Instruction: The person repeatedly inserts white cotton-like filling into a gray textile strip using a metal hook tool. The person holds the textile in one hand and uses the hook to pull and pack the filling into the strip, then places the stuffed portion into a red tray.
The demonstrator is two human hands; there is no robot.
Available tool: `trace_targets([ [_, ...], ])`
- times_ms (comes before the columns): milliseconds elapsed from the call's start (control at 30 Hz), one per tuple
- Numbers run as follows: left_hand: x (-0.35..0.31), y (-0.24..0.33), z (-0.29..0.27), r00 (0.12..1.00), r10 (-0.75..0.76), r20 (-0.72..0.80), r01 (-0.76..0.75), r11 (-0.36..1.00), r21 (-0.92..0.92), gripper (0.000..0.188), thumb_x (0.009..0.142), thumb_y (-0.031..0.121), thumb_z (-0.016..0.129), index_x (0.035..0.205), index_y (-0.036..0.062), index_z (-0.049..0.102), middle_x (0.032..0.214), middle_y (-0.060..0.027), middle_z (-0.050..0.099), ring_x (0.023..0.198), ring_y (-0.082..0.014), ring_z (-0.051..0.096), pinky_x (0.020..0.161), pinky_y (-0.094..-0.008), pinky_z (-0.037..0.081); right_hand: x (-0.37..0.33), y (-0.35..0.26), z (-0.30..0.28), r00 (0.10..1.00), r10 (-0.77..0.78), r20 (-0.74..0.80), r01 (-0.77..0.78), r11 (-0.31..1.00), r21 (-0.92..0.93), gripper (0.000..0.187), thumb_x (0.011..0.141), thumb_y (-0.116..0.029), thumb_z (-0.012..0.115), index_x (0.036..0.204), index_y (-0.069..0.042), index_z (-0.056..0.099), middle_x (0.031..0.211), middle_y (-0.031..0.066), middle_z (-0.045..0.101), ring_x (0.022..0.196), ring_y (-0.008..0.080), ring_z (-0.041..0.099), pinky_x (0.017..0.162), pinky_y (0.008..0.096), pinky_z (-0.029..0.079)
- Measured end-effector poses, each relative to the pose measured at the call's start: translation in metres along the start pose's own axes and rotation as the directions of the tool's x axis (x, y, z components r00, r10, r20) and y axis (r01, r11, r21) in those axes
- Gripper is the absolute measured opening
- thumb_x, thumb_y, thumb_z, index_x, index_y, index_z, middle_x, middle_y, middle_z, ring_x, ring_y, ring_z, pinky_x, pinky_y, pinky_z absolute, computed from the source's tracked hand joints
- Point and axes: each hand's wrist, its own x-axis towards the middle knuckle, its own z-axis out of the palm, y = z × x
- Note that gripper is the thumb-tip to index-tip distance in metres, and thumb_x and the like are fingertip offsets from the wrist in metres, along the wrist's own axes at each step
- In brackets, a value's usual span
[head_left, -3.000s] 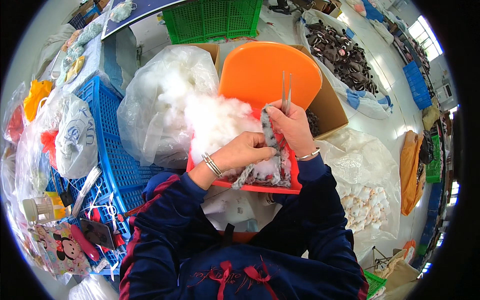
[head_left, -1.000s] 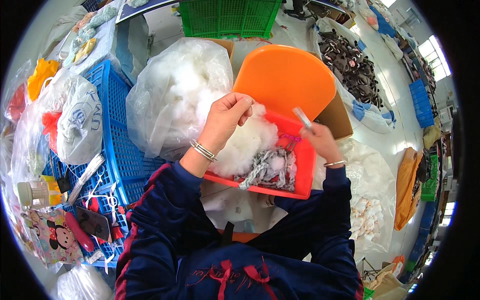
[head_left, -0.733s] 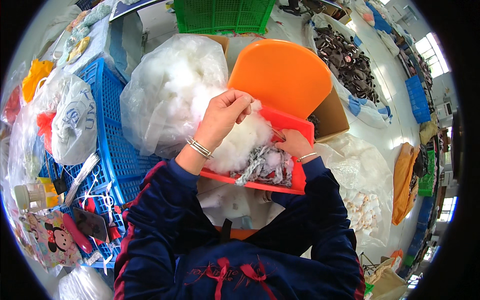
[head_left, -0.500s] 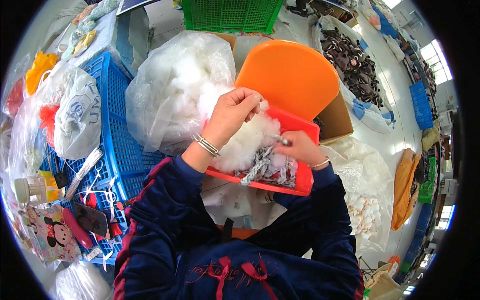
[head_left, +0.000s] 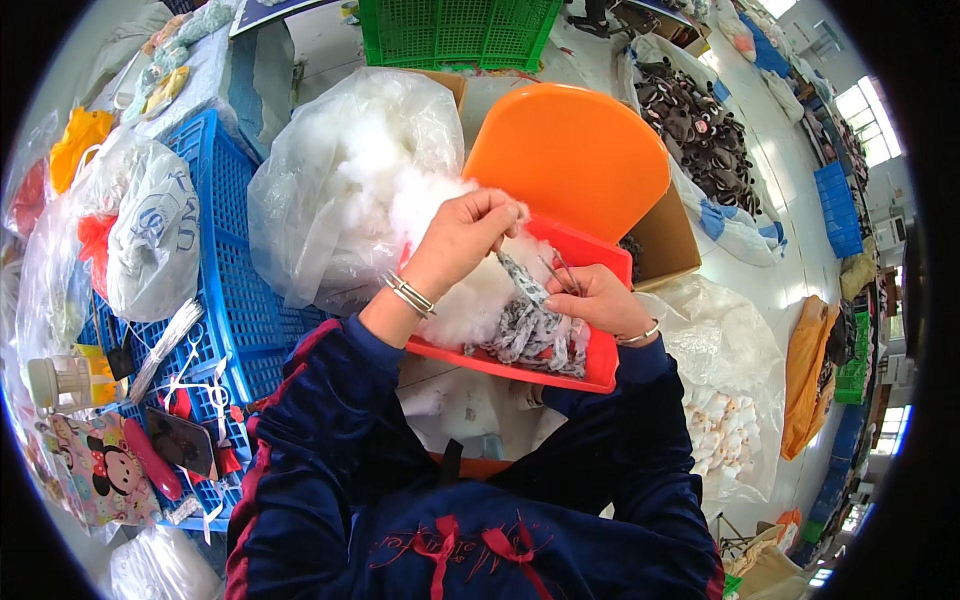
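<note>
Bright; daylight at window (head_left: 868, 122), upper right; glare streaks floor (head_left: 795, 190); white stuffing (head_left: 418, 195) washed out; edges bent, corners black.

Top (head_left: 400, 515) navy, velvety; red bows (head_left: 447, 540) and script (head_left: 392, 546) on its chest, maroon stripes (head_left: 254, 490) along its sleeves (head_left: 345, 415), silver bangles (head_left: 408, 295) beyond its cuffs (head_left: 378, 342).

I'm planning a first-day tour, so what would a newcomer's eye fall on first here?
Probably the rounded orange panel, bright at upper centre, just beyond the red tray. Next, the white stuffing, heaped in the clear bag left of centre and in the tray itself. Then, over the tray, the left hand pinching what looks like a grey fuzzy strip, and the right hand holding metal tweezers beside it.
</note>
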Motion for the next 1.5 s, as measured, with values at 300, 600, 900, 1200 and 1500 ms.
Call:
trace_targets([
  [300, -0.007, 0.009, 0.007, 0.98, -0.2, 0.017, 0.197, 0.975, 0.104, 0.046, 0.099, 0.044, 0.048, 0.092, 0.0042, 0.07, 0.078, 0.0008, 0.063, 0.064, -0.0076, 0.053, 0.059, -0.0213, 0.043, -0.008, -0.011, -0.011, 0.988, -0.125, -0.089, 0.126, 0.992, 0.008, 0.015, 0.085, -0.011, 0.074, 0.092, -0.001, 0.065, 0.077, -0.0046, 0.06, 0.068, 0.0016, 0.051, 0.061, 0.0191, 0.04],
  [600, -0.002, 0.001, 0.006, 0.999, -0.034, 0.015, 0.033, 0.996, 0.077, 0.025, 0.09, 0.027, 0.068, 0.08, 0.0043, 0.068, 0.065, 0.0022, 0.059, 0.058, -0.0043, 0.05, 0.054, -0.0203, 0.041, -0.003, -0.011, -0.009, 0.996, -0.006, -0.084, 0.019, 0.989, 0.148, 0.018, 0.085, -0.018, 0.074, 0.085, -0.004, 0.063, 0.069, -0.0062, 0.055, 0.059, 0.0007, 0.046, 0.052, 0.0175, 0.034],
  [900, -0.002, 0.006, 0.002, 0.998, 0.021, -0.059, -0.02, 1.0, 0.004, 0.025, 0.091, 0.028, 0.067, 0.083, 0.0041, 0.068, 0.066, 0.0028, 0.056, 0.06, -0.0037, 0.047, 0.057, -0.0198, 0.039, -0.003, -0.005, -0.013, 0.994, -0.058, -0.09, 0.08, 0.963, 0.256, 0.015, 0.084, -0.014, 0.072, 0.088, -0.005, 0.061, 0.07, -0.0058, 0.055, 0.056, -0.0002, 0.046, 0.049, 0.0166, 0.033],
  [1200, -0.013, -0.012, 0.014, 0.933, 0.07, 0.353, -0.075, 0.997, -0.001, 0.03, 0.088, 0.001, 0.053, 0.116, 0.0021, 0.062, 0.088, 0.0007, 0.061, 0.072, -0.0054, 0.051, 0.067, -0.0226, 0.045, 0.003, -0.016, 0.0, 0.992, -0.128, -0.015, 0.118, 0.853, 0.508, 0.015, 0.092, -0.012, 0.063, 0.102, -0.002, 0.059, 0.079, -0.0041, 0.054, 0.058, 0.0016, 0.038, 0.052, 0.0176, 0.031],
  [1500, -0.009, -0.011, 0.021, 0.981, 0.071, 0.183, -0.074, 0.997, 0.01, 0.016, 0.09, 0.015, 0.066, 0.101, 0.0041, 0.065, 0.082, 0.0037, 0.061, 0.071, -0.0033, 0.053, 0.063, -0.0201, 0.044, 0.003, -0.022, 0.011, 0.986, -0.049, -0.161, 0.124, 0.857, 0.499, 0.017, 0.096, -0.016, 0.057, 0.105, -0.002, 0.059, 0.081, -0.0034, 0.056, 0.056, 0.0021, 0.041, 0.053, 0.0184, 0.034],
])
